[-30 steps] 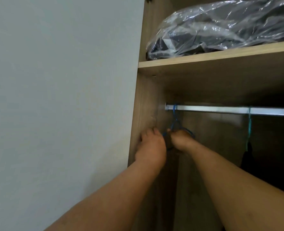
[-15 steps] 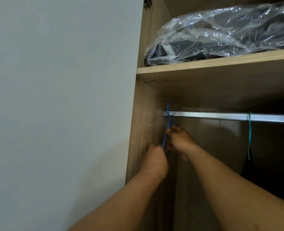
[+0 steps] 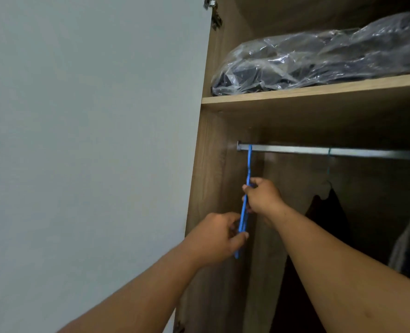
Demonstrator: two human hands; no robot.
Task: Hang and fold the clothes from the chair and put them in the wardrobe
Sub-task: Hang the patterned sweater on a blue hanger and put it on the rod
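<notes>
The wardrobe is standing open beside a pale door, its wooden shelf carrying a dark bundle wrapped in clear plastic. Under the shelf a metal rail is running across, with a dark garment hanging from a green hanger well to the right. At the rail's left end a blue hanger is hanging edge-on by its hook. The right hand is curling its fingers around the hanger's upper part, while the left hand is pinching its lower part.
</notes>
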